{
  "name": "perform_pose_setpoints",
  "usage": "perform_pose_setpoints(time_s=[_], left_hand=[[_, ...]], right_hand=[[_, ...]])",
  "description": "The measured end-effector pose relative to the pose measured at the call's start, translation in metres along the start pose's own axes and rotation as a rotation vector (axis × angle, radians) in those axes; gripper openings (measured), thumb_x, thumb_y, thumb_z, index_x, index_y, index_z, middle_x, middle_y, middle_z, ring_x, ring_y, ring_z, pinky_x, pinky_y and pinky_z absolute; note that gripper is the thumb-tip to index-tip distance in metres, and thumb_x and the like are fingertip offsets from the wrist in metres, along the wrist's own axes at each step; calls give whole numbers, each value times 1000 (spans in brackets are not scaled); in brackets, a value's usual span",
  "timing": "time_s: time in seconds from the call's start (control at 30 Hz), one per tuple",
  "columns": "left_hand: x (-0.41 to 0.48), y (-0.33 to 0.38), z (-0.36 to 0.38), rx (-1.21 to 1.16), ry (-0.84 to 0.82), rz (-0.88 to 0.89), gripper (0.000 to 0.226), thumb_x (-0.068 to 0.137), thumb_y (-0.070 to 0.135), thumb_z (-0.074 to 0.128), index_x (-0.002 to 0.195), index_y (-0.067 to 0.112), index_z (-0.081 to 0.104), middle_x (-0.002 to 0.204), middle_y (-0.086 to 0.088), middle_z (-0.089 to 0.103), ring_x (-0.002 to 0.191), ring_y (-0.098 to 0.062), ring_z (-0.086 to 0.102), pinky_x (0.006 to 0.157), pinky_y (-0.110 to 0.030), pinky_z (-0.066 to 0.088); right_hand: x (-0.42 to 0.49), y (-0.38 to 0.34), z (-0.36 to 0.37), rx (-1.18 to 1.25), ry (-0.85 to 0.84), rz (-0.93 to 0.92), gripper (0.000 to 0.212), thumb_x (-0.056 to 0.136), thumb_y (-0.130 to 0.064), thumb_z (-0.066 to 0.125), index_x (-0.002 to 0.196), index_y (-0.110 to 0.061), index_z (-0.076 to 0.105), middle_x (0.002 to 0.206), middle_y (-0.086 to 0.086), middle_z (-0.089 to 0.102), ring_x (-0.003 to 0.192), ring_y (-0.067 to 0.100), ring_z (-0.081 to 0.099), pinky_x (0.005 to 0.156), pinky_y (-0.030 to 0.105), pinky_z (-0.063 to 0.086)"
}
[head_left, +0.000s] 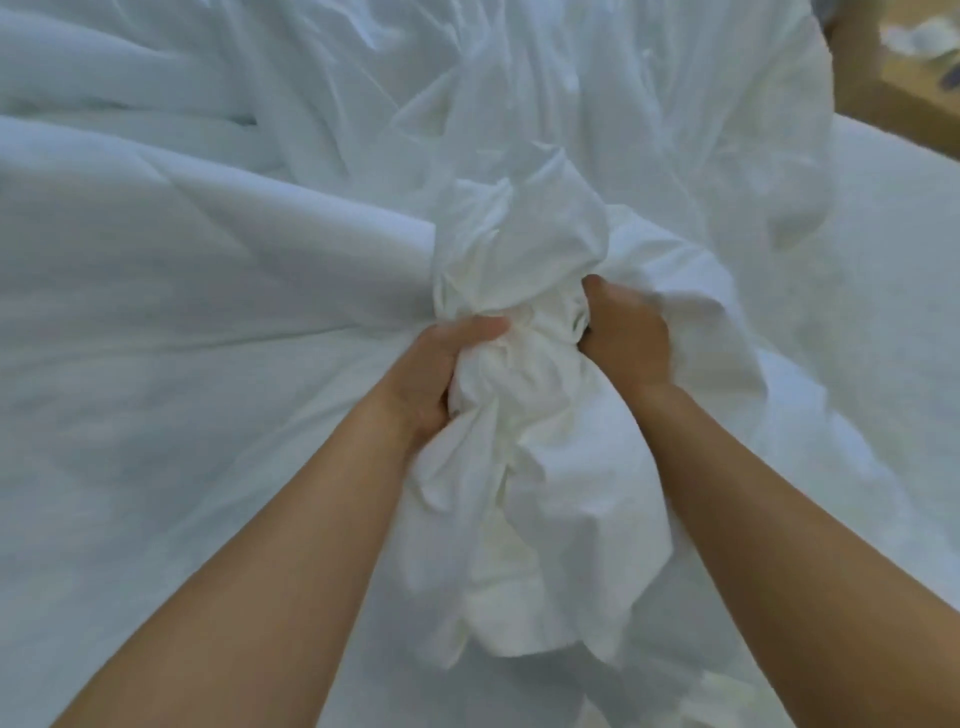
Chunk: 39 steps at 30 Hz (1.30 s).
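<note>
Left hand (441, 364) and right hand (623, 332) are clenched around a bunched sheet (519, 312) (white, creased), gathered mid-bed (883, 218).

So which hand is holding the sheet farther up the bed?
The right hand. It grips the bunched white sheet farther from the person, while the left hand grips the same bunch lower down, nearer the body.

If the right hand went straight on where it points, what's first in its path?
The bunched sheet that the right hand grips; past it, likely only rumpled bedding, though depth is unclear.
</note>
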<state>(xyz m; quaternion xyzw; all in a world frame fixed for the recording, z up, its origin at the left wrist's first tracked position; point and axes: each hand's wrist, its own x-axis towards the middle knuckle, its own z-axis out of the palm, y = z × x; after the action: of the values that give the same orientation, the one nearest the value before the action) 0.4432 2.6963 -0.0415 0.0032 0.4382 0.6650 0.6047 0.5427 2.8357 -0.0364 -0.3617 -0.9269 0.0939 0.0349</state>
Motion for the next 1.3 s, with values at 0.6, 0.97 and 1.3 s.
perform_pose_setpoints(time_s=[0.6,0.97,1.3], left_hand=[[-199,6,-142,199,531,-32,58,59,28,75,111,3,68,104,-19,70,91,-35,69,85,-47,52],[-196,-37,-154,180,618,77,43,57,25,78,97,12,70,91,-9,74,78,-27,72,56,-30,55],[-215,-55,-185,683,903,-28,20,72,40,79,81,26,67,81,9,69,74,-12,65,57,-24,47]], right_hand=[[5,-44,-31,-109,-4,-162,9,83,-9,56,90,-4,59,87,22,65,79,41,61,63,35,32],[-51,-89,-18,-60,-135,-431,71,69,-8,63,137,-9,41,132,19,46,125,38,36,108,52,17],[-60,-108,13,-120,-98,-844,20,63,-10,43,62,-4,61,53,13,59,42,28,58,46,29,48]])
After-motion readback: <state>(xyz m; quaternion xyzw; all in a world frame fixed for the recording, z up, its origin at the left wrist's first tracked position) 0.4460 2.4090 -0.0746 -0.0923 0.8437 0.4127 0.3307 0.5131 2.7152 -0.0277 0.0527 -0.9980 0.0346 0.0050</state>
